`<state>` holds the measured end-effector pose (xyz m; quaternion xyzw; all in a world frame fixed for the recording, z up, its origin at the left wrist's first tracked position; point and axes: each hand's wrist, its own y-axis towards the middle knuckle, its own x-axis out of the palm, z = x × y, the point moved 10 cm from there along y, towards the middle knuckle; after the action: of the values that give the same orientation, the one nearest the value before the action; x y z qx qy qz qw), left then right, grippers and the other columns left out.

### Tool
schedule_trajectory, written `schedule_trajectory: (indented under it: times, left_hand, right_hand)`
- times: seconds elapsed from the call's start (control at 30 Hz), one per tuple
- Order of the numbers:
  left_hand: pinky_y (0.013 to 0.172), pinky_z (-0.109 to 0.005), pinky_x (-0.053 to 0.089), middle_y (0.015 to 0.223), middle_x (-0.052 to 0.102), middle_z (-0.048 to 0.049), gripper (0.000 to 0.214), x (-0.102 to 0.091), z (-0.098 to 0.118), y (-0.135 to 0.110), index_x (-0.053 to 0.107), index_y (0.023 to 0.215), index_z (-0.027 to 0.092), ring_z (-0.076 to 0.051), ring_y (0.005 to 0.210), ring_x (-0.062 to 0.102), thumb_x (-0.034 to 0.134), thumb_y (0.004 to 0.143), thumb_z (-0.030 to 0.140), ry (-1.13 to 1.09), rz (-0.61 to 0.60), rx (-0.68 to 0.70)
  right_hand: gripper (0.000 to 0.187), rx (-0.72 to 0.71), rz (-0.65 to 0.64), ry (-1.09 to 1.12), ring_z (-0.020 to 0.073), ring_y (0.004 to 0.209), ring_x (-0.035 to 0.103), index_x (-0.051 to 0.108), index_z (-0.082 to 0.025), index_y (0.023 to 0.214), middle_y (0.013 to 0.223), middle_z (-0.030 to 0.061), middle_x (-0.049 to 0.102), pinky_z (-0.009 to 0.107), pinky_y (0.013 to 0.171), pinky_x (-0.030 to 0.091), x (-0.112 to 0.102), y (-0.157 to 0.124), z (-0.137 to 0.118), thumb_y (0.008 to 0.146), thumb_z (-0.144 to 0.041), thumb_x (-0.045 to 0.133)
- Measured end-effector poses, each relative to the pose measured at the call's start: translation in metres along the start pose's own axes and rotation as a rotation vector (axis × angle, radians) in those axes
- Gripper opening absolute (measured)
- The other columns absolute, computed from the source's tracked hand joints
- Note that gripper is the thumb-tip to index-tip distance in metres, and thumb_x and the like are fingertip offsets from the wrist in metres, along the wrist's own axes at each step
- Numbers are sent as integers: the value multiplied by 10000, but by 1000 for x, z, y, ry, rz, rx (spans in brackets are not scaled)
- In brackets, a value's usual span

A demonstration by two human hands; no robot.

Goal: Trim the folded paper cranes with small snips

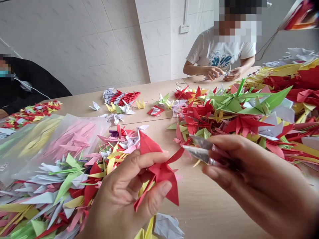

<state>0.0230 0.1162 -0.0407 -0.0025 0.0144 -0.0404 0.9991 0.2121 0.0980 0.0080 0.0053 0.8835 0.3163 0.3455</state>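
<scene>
Fingers and thumb of your left hand (124, 189) pinch a red folded-paper crane (163, 172), while your right hand (259, 179) grips small silver-bladed metal snips (199, 154), their blades slightly parted. The crane lies to the left of the snips, its narrow points running from lower left to upper right, so the upper one ends right beside the blade tips; whether they touch, you cannot tell. Beyond, on the pale wood-coloured desk (206, 209), multicoloured folded-paper heaps (231, 103) flank both hands.

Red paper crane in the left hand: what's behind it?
Behind the red paper crane, tabletop shows on its right, yellow paper on its left. Whatever it and the left hand cover is hidden.
</scene>
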Motion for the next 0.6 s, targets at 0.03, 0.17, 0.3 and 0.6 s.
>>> schedule_trajectory:
  times: [0.03, 0.17, 0.3, 0.6]
  left_hand:
    - [727, -108, 580, 1030, 801, 34, 300, 3, -2, 1, 779, 1063, 374, -118, 822, 757, 773, 823, 195, -4, -48, -19]
    - [735, -118, 585, 1150, 786, 11, 361, 14, -14, 4, 724, 1216, 377, -135, 891, 760, 680, 907, 195, -35, -243, -119]
    - [829, -77, 542, 1154, 784, 56, 406, 21, -15, 8, 733, 1175, 413, -111, 1039, 737, 646, 925, 106, -48, -308, -113]
    - [808, -165, 605, 1071, 790, -6, 313, 23, -12, 13, 699, 1174, 310, -156, 948, 758, 759, 873, 367, -18, -245, -22]
  right_hand:
    - [183, 71, -46, 140, 112, 625, 637, 573, -242, 1116, 802, -23, 647, 149, 525, 542, 8, 6, 8, 944, -206, 627]
    - [218, 318, -123, 603, 95, 632, 587, 574, -211, 1008, 758, -49, 613, 161, 554, 513, 36, 17, 31, 849, -149, 710]
    - [198, 403, -236, 804, 63, 550, 388, 549, -176, 754, 624, -82, 441, 158, 489, 362, 56, 13, 28, 876, -196, 704]
    - [302, 480, -330, 888, 82, 584, 370, 589, -176, 725, 634, -62, 463, 220, 522, 297, 71, 0, 28, 887, -390, 727]
